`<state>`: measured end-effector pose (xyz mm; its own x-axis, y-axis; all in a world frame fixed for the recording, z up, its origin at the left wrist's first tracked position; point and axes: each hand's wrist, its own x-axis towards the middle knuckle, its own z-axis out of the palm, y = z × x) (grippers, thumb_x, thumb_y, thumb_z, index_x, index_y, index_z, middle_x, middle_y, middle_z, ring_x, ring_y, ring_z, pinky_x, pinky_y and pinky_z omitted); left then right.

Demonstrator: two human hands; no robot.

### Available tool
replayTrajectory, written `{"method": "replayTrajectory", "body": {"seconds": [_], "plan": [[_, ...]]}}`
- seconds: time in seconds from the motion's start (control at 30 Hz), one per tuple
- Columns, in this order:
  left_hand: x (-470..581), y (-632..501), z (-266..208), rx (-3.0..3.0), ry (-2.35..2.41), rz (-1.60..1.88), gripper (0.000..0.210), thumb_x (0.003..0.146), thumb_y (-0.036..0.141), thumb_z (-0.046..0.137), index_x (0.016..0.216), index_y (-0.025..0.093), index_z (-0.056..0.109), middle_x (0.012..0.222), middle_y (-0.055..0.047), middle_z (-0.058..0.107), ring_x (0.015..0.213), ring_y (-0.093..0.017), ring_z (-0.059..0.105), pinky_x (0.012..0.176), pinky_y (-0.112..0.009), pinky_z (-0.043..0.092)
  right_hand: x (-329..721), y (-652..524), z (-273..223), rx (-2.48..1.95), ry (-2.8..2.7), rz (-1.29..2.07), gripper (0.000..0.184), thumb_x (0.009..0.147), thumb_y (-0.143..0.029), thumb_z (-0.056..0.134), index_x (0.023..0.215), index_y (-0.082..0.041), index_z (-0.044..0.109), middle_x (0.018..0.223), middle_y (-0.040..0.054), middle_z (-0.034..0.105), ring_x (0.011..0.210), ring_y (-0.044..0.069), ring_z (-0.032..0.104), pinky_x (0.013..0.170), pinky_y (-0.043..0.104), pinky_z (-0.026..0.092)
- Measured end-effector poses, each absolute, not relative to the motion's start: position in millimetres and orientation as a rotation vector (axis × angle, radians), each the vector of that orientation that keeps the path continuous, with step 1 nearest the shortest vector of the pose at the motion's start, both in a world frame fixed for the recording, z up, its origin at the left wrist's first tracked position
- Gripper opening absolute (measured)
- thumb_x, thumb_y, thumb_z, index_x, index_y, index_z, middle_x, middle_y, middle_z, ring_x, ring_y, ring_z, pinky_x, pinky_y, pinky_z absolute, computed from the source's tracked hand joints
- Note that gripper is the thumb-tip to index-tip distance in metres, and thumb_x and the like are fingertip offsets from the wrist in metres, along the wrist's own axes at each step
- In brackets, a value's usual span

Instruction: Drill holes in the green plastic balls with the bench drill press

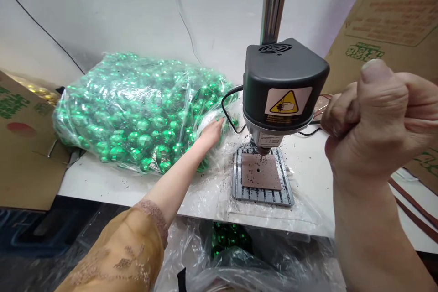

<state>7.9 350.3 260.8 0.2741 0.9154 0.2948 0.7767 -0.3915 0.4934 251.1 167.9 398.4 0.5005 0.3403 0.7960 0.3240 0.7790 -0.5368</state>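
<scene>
My left hand (211, 133) reaches to the mouth of a clear plastic bag (137, 96) full of shiny green faceted balls (116, 153). Its visible fingers are stretched out against the crumpled plastic; the other fingers are hidden. On the right, my right hand (376, 114) is raised in a closed grip beside a black bench drill press (284, 73). A thin dark lever (316, 122) runs from the press head to the fist, which hides its end. Under the drill bit, a brown board (262, 172) with a dark hole lies on the slotted metal base (263, 200).
Cardboard boxes stand at left (27, 146) and right (383, 18). Dark shavings dot the white table (102, 182). Below its front edge, more green balls (231, 237) sit in clear plastic. A black cable (224, 105) loops beside the press.
</scene>
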Motion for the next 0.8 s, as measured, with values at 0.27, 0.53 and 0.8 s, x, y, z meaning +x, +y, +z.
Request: {"method": "replayTrajectory", "body": {"seconds": [0.27, 0.53, 0.8], "plan": [[-11, 331, 250, 2.310, 1.442, 0.641, 0.045, 0.095, 0.018, 0.070, 0.140, 0.019, 0.078, 0.084, -0.006, 0.071, 0.094, -0.034, 0.072, 0.098, -0.043, 0.061, 252, 169, 401, -0.692, -1.076, 0.026, 0.059, 0.112, -0.026, 0.068, 0.062, -0.021, 0.038, 0.055, -0.0071, 0.030, 0.047, 0.004, 0.037, 0.051, 0.033, 0.033], [28, 282, 231, 1.668, 1.171, 0.970, 0.038, 0.098, 0.043, 0.085, 0.132, 0.024, 0.080, 0.115, -0.006, 0.081, 0.102, -0.026, 0.077, 0.086, -0.036, 0.065, 253, 168, 397, -0.699, -1.084, 0.030, 0.060, 0.113, -0.034, 0.071, 0.063, -0.020, 0.040, 0.056, -0.0070, 0.033, 0.048, 0.004, 0.039, 0.053, 0.031, 0.035], [25, 234, 215, 1.095, 0.898, 0.994, 0.088, 0.077, 0.082, 0.106, 0.134, 0.022, 0.076, 0.110, -0.007, 0.083, 0.077, -0.019, 0.079, 0.069, -0.033, 0.066, 255, 171, 394, -0.666, -1.081, 0.004, 0.058, 0.110, -0.035, 0.073, 0.061, -0.024, 0.044, 0.056, -0.0063, 0.027, 0.046, 0.011, 0.036, 0.048, 0.038, 0.032]]}}
